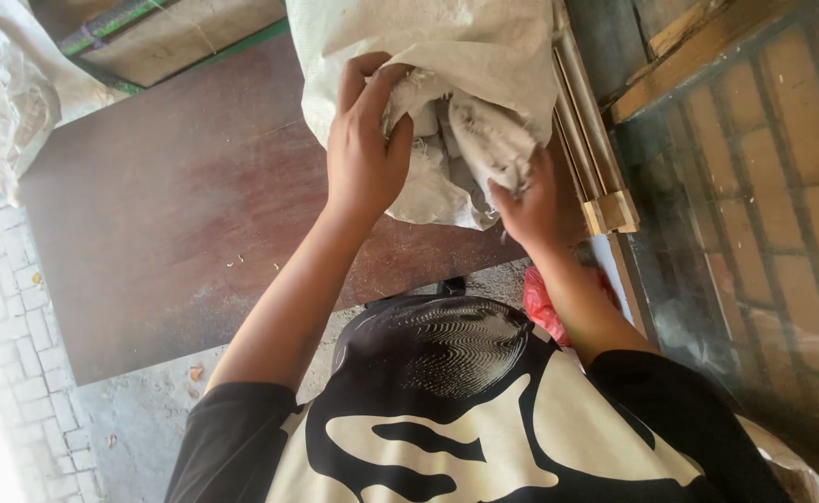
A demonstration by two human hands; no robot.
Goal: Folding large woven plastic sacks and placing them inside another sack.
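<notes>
Seen from above, a person in a black and cream shirt (484,419) works at a dark reddish-brown board (177,214) laid flat like a table. A white woven sack (447,47) lies on the far right part of the board, its open mouth turned toward the person. The left hand (365,140) grips the left edge of the mouth, fingers curled over the bunched fabric. The right hand (526,205) clutches the frayed right edge, fingers closed around it. Pale wooden strips (591,140) lie just right of the sack. A brick wall (764,186) stands at the far right. Another pale sack (4,93) sits at the far left.
</notes>
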